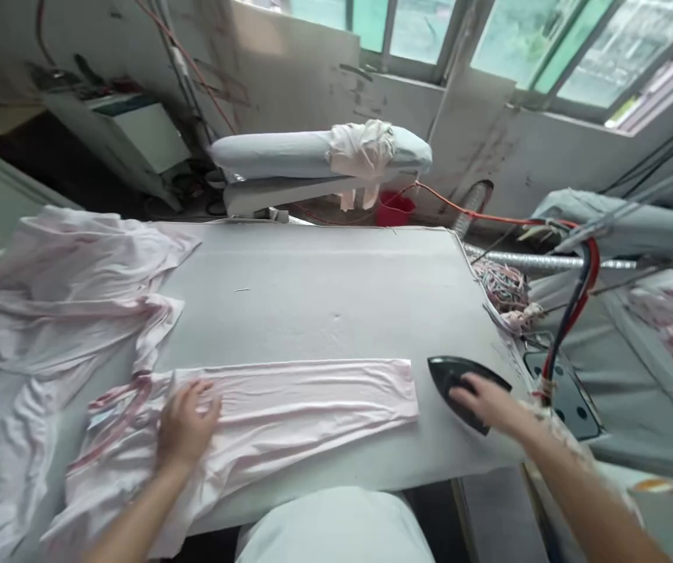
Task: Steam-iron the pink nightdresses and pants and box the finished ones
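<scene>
Along the near edge of the worktop (313,301) lay the pale pink garment (318,395), left hand (188,422) unclenched atop it; by the right edge, the right hand (485,397) gripped the black iron (449,372)! The garment's creases, it seemed, called for smoothing flat and taut.

"What is laid on the table (289,289)?"
"A garment (318,391) is spread along the near edge; an iron (445,371) is found just to its right."
"And at left?"
"Clothes (87,262) are heaped there."
"Behind?"
"Past the far edge, a padded board (277,155) is seen, a rag (365,145) draped over it, a bucket (393,211) placed below its right end."
</scene>
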The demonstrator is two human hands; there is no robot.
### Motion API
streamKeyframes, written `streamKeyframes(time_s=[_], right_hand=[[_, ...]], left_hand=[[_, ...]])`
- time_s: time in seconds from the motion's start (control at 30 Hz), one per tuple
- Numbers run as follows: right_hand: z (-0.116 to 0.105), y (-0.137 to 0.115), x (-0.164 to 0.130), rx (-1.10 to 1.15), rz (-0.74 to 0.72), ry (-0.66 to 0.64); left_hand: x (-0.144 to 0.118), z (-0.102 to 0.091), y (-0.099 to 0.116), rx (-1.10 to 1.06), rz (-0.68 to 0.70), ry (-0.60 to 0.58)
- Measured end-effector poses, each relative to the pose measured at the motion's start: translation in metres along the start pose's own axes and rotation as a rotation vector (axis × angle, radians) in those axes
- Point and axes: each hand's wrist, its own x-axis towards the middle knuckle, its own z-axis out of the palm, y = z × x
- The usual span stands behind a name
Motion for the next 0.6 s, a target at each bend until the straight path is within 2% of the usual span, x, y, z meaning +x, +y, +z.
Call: streamKeyframes(time_s=[0.07, 0.13, 0.2, 0.23, 0.3, 0.33, 0.37, 0.43, 0.53, 0.6], right_hand=[[0.018, -0.054, -0.016, -0.038, -0.13, -0.05], [0.047, -0.126, -0.027, -0.054, -0.223, -0.081], [0.081, -0.201, -0.027, -0.032, -0.305, -0.128], [0.097, -0.234, -0.023, -0.017, -0.344, -0.161], [0.12, -0.281, -0.008, 0.008, -0.38, -0.195], [0.125, -0.292, 0.002, 0.024, -0.368, -0.184], [0.127, -0.294, 0.013, 0.056, -0.334, -0.154], [0.117, -0.27, 0.032, 0.181, -0.178, -0.066], [0.085, -0.197, 0.047, 0.336, 0.111, 0.057], [0.067, -0.147, 0.04, 0.346, 0.222, 0.112]], left_hand=[[0.016, -0.011, -0.009, 0.085, -0.116, -0.029], [0.036, -0.021, -0.003, 0.169, -0.202, -0.198], [0.054, -0.032, 0.006, 0.213, -0.203, -0.383], [0.06, -0.038, 0.009, 0.222, -0.191, -0.434], [0.068, -0.045, 0.007, 0.234, -0.153, -0.445], [0.069, -0.047, 0.003, 0.24, -0.133, -0.421], [0.069, -0.048, -0.002, 0.249, -0.119, -0.385], [0.068, -0.045, -0.014, 0.265, -0.078, -0.325], [0.06, -0.037, -0.028, 0.261, -0.026, -0.324], [0.055, -0.032, -0.035, 0.24, -0.03, -0.314]])
